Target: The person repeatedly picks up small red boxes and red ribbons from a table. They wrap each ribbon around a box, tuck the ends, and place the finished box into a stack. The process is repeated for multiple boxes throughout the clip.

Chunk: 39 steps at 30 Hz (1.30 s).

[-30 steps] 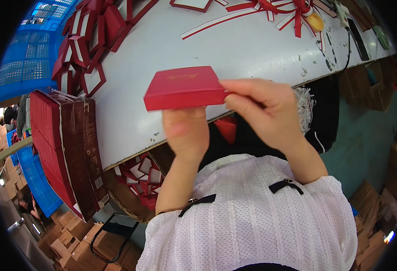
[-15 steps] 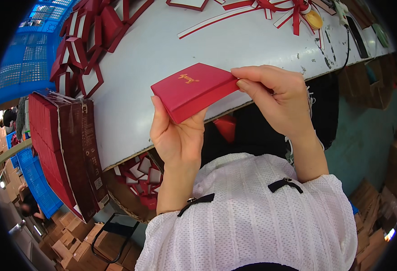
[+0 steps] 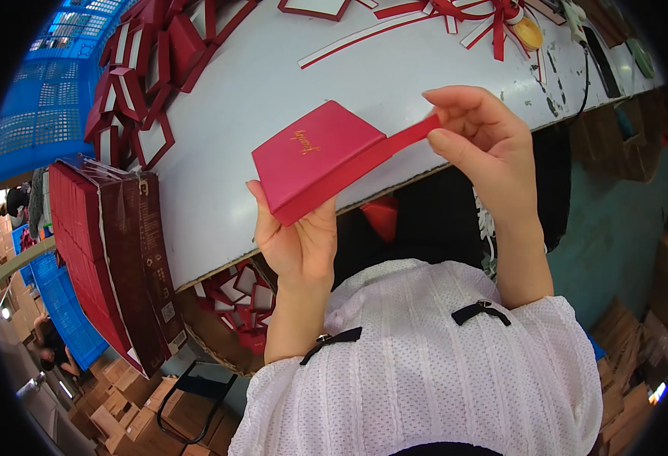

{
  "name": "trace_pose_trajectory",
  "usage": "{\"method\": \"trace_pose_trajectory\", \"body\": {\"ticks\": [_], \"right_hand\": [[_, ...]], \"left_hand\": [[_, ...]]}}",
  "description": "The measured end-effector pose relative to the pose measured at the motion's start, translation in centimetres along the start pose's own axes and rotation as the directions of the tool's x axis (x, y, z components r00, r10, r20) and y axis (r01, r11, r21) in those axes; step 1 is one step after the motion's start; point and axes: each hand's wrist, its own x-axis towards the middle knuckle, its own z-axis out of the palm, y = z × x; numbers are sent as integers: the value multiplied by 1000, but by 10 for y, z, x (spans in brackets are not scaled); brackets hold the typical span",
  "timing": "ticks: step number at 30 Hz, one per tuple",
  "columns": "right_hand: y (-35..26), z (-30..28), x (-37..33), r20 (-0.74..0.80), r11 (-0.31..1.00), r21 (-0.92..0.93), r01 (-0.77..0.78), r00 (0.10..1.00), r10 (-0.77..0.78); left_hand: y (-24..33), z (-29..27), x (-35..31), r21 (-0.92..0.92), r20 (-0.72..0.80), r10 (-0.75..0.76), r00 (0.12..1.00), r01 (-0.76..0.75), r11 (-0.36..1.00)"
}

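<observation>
The left hand (image 3: 297,242) cradles a flat, square red cardboard gift box with a small gold mark on its lid (image 3: 319,158), fingers wrapped under its lower edge, holding it tilted in the air above the near edge of the pale grey surface (image 3: 273,83). The right hand (image 3: 480,144) pinches a narrow red strip (image 3: 412,132) that juts from the box's right side; it looks like a ribbon tab, though this is hard to tell. More red box parts (image 3: 145,85) lie stacked at the surface's far left.
</observation>
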Motion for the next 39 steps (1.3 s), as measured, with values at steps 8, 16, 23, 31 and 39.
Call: {"method": "trace_pose_trajectory", "body": {"ticks": [8, 16, 23, 31, 39], "right_hand": [[-1, 17, -7, 126, 966, -76, 249, 963, -238], [-2, 17, -16, 198, 917, -280, 284, 952, -235], [18, 18, -7, -58, 977, 175, -120, 990, 132], [22, 38, -14, 319, 973, 129, -194, 937, 144], [18, 50, 6, 639, 932, -361, 5, 729, 243]], "left_hand": [[12, -45, 13, 109, -171, -323, 931, 344, 933], [2, -40, 14, 252, -166, -336, 927, 369, 895], [-1, -54, 3, 211, -119, -224, 967, 245, 946], [4, -53, 9, 983, 120, 312, 943, -156, 95], [51, -11, -17, 898, -10, -145, 989, -55, -436]]}}
